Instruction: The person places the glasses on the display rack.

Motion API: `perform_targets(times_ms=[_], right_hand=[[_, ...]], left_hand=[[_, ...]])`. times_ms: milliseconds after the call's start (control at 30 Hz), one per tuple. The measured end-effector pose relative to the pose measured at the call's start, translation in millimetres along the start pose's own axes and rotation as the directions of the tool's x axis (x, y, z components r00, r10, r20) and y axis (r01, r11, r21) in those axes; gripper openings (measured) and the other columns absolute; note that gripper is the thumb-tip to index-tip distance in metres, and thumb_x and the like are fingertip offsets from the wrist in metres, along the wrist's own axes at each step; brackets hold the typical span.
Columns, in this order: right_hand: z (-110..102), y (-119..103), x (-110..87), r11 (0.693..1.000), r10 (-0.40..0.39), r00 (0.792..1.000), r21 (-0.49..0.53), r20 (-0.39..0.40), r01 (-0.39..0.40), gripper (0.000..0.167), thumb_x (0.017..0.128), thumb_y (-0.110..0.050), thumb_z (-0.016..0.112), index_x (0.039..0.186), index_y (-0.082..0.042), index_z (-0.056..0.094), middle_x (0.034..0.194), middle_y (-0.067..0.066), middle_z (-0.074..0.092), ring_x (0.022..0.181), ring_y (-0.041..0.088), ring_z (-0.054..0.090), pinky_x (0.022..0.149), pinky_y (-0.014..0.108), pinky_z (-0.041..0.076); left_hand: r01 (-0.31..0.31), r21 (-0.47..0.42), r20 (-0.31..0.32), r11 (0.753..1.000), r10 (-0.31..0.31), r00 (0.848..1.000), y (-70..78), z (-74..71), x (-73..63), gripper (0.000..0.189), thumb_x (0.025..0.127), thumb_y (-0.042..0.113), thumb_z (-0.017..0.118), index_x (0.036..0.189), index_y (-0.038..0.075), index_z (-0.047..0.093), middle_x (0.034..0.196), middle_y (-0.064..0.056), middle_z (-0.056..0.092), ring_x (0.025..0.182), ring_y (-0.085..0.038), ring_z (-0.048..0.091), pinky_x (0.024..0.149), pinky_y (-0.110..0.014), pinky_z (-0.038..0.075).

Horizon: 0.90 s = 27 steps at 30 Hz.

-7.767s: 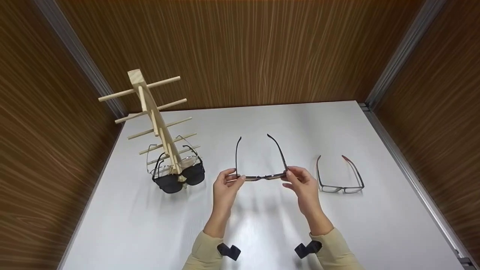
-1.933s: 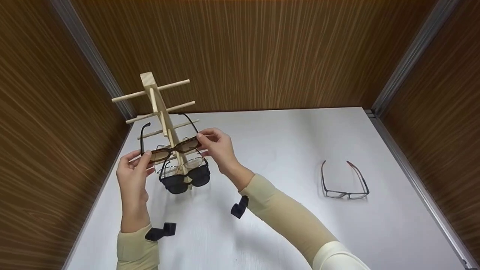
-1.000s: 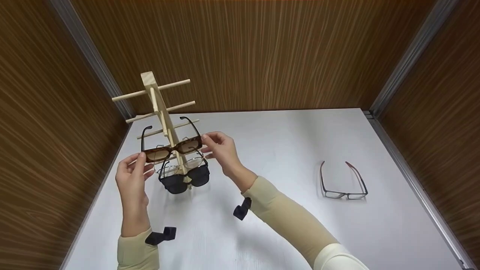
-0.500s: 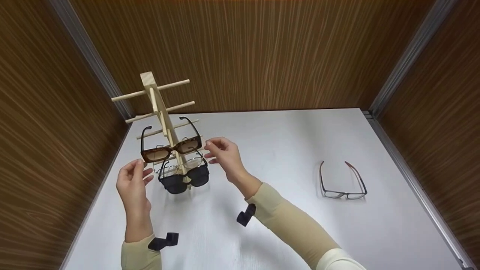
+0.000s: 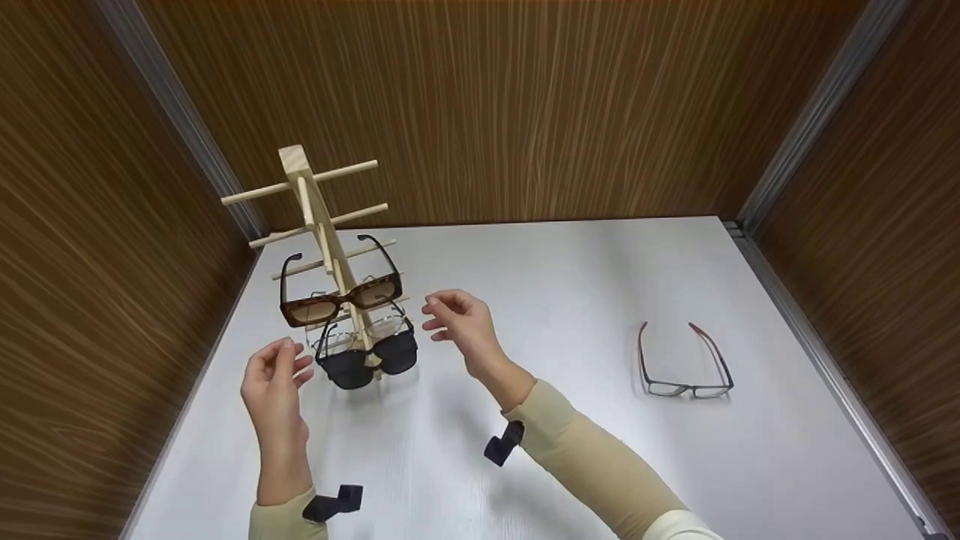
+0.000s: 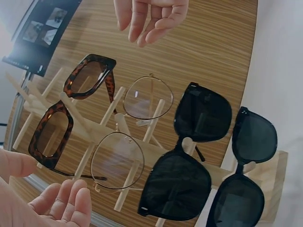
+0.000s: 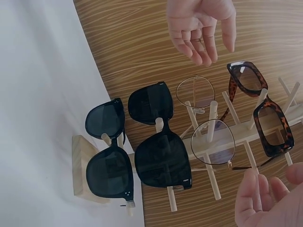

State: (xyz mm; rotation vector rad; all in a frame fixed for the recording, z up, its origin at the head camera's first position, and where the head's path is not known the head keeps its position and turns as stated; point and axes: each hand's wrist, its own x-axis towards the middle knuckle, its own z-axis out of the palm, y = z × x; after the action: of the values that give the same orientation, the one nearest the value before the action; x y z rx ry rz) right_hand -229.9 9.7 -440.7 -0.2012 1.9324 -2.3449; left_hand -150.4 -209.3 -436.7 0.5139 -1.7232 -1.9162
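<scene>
Tortoiseshell sunglasses (image 5: 341, 298) rest on the dowels of a wooden eyewear rack (image 5: 295, 160), with neither hand touching them. My left hand (image 5: 276, 386) is just below their left side, fingers loosely bent around nothing. To the rack's right, my right hand (image 5: 469, 330) is likewise bare, its thumb and fingers relaxed. Below the tortoiseshell pair hang round wire-rimmed glasses (image 6: 117, 161). Black sunglasses (image 7: 163, 159) sit under those, and a second black pair (image 7: 110, 174) is lowest, near the rack's base. Both wrist views show gaps between each hand and the frames.
Dark-framed clear glasses (image 5: 688, 390) with reddish temple tips lie unfolded on the right of the white table (image 5: 570, 300). The rack's upper dowels (image 5: 349, 171) stick out to both sides. Wood-grain panels (image 5: 525, 112) enclose the table at the back and sides.
Both hands carried the tortoiseshell sunglasses from mid-table to the rack and let go of them there. Since then the hands have drawn back toward me, the right also moving rightward.
</scene>
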Motion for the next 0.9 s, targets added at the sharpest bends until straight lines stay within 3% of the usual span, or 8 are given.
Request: perform_targets(times_ms=[200,667,900], right_hand=[[-7,4,-3.9,1.000,0.010,1.000,0.021,-0.010,-0.010,0.025,0.091,-0.015,0.061,0.107,0.005,0.059,0.091,0.009,0.065,0.074,0.019,0.065,0.062,0.028,0.054],[-23,17,-12.9,0.999,0.033,0.999,0.029,-0.030,-0.032,0.019,0.091,-0.014,0.061,0.103,0.000,0.062,0.091,0.011,0.065,0.072,0.020,0.065,0.062,0.029,0.054],[-32,25,-17.5,0.998,0.054,0.998,0.014,-0.038,-0.053,0.024,0.091,-0.018,0.062,0.105,0.001,0.061,0.092,0.012,0.066,0.076,0.022,0.066,0.066,0.031,0.054]], left_hand=[[0.028,0.013,0.025,1.000,-0.028,0.999,-8.9,-0.4,-5.9,0.032,0.094,0.029,0.055,0.111,0.002,0.052,0.106,-0.018,0.056,0.086,-0.021,0.059,0.072,-0.023,0.051],[0.075,0.053,0.063,0.996,-0.078,0.995,-31.4,-0.5,-18.7,0.032,0.094,0.025,0.056,0.112,-0.002,0.053,0.105,-0.021,0.057,0.085,-0.023,0.061,0.070,-0.024,0.052],[0.104,0.076,0.098,0.992,-0.111,0.989,-40.3,3.7,-25.1,0.032,0.095,0.024,0.055,0.112,-0.003,0.053,0.104,-0.021,0.057,0.084,-0.022,0.061,0.071,-0.025,0.052]])
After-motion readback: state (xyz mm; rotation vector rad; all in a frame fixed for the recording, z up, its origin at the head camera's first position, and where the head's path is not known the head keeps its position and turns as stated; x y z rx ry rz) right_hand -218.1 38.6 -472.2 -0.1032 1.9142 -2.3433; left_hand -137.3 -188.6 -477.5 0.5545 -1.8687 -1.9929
